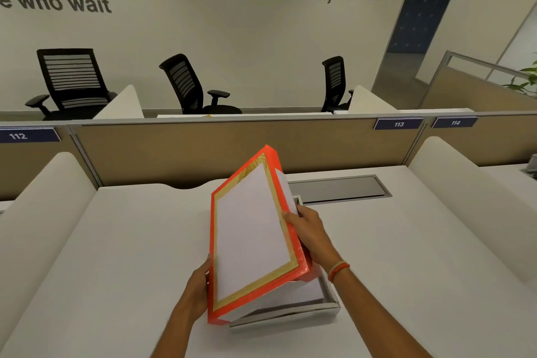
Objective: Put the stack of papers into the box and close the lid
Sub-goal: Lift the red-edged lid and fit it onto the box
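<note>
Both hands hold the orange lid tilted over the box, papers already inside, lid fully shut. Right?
Not quite: the lid is not shut. In the head view it is tilted up, held by the left hand and right hand over the box, with the papers already inside.

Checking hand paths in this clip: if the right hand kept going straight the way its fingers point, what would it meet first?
The right hand already grips the tilted orange lid at its right edge, fingers pointing up-left; going on, it would press into that lid first.
</note>
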A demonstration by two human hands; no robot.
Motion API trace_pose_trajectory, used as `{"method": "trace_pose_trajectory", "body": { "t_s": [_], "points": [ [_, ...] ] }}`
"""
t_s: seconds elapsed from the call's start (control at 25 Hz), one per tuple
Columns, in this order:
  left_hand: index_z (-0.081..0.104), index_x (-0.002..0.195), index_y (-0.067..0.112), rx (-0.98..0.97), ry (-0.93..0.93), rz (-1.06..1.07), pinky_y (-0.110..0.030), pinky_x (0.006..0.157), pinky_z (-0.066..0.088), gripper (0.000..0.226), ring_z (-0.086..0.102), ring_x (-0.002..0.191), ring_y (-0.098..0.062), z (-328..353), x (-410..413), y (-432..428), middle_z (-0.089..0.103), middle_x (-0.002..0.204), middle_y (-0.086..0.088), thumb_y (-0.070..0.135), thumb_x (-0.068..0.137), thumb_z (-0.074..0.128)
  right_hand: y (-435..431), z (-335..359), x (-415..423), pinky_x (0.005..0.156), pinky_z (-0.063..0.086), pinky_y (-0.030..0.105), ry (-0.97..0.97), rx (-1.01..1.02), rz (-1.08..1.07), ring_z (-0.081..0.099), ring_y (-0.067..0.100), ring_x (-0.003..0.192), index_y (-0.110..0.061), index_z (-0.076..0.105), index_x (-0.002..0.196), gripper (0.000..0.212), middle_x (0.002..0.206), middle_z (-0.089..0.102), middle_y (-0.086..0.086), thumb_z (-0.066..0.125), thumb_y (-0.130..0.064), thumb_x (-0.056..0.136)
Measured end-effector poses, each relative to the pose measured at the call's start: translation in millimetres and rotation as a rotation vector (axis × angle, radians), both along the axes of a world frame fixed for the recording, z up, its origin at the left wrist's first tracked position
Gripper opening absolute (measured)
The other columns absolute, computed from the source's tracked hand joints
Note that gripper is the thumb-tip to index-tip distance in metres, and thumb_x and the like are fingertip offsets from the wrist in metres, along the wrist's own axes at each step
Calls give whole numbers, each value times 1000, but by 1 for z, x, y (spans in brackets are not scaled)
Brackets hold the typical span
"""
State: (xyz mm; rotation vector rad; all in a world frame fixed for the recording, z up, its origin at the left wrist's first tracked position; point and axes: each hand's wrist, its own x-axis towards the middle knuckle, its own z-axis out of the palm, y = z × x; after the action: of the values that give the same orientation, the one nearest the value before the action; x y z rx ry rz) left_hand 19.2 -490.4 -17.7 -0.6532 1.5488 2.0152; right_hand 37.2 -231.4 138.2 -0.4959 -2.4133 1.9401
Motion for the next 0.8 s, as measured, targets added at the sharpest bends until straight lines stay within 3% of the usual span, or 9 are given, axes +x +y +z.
{"method": "trace_pose_trajectory", "body": {
  "t_s": [0.04, 0.12, 0.2, 0.28, 0.4, 0.56, 0.64, 0.72, 0.8],
  "points": [
    [63, 114, 18, -31, 40, 20, -49, 69, 62, 43, 74, 91, -38, 2, -1, 5, 76, 104, -13, 53, 95, 46, 13, -4, 0, 75, 64, 33, -15, 8, -1, 75, 19, 84, -18, 64, 109, 27, 99, 74, 2, 57, -39, 93],
    [63, 112, 19, -150, 149, 34, -36, 58, 61, 37, 75, 83, -31, 6, -2, 17, 76, 100, -9, 47, 97, 46, 35, -15, 0, 63, 61, 23, -45, 70, -3, 73, 15, 70, -16, 64, 99, 28, 88, 73, 1, 50, -39, 98],
    [63, 113, 20, -245, 234, 39, -27, 56, 59, 35, 73, 81, -23, 7, 1, 31, 74, 103, -5, 45, 98, 44, 50, -31, 2, 53, 52, 18, -95, 165, -17, 62, 13, 59, -13, 57, 84, 34, 76, 63, 3, 42, -38, 101],
    [60, 122, 22, -326, 289, 20, -23, 59, 57, 38, 71, 82, -17, 6, 6, 42, 71, 105, -1, 45, 100, 40, 63, -52, 6, 54, 46, 21, -146, 197, -33, 54, 15, 59, -12, 48, 77, 36, 72, 54, 4, 38, -36, 102],
    [51, 139, 23, -384, 339, -22, -25, 69, 57, 47, 68, 87, -16, -2, 14, 53, 67, 109, 3, 45, 101, 36, 77, -88, 17, 56, 44, 25, -199, 193, -44, 52, 18, 62, -12, 44, 76, 37, 74, 52, 8, 36, -36, 103],
    [53, 135, 19, -495, 348, -55, -42, 83, 59, 52, 70, 89, -26, -7, 11, 60, 69, 97, 4, 50, 97, 36, 85, -120, 23, 63, 46, 21, -252, 219, -49, 57, 17, 70, -14, 46, 81, 36, 88, 56, 8, 34, -40, 103],
    [48, 141, 21, -533, 333, -67, -44, 89, 56, 50, 69, 98, -30, -8, 12, 60, 68, 108, -1, 46, 100, 35, 87, -128, 20, 74, 52, 26, -276, 229, -46, 63, 21, 84, -13, 52, 91, 37, 101, 56, 8, 33, -43, 102],
    [46, 137, 27, -549, 325, -69, -38, 83, 56, 41, 68, 94, -27, -10, 18, 60, 68, 103, 1, 43, 101, 34, 89, -136, 18, 82, 53, 31, -285, 221, -33, 63, 24, 89, -9, 55, 103, 41, 104, 55, 10, 34, -44, 102],
    [55, 123, 21, -554, 333, -67, -35, 72, 56, 35, 68, 78, -29, -16, 23, 61, 68, 84, -6, 40, 101, 35, 91, -142, 20, 77, 51, 29, -274, 217, -22, 58, 23, 81, -8, 57, 106, 43, 100, 53, 12, 35, -44, 102]
  ]
}}
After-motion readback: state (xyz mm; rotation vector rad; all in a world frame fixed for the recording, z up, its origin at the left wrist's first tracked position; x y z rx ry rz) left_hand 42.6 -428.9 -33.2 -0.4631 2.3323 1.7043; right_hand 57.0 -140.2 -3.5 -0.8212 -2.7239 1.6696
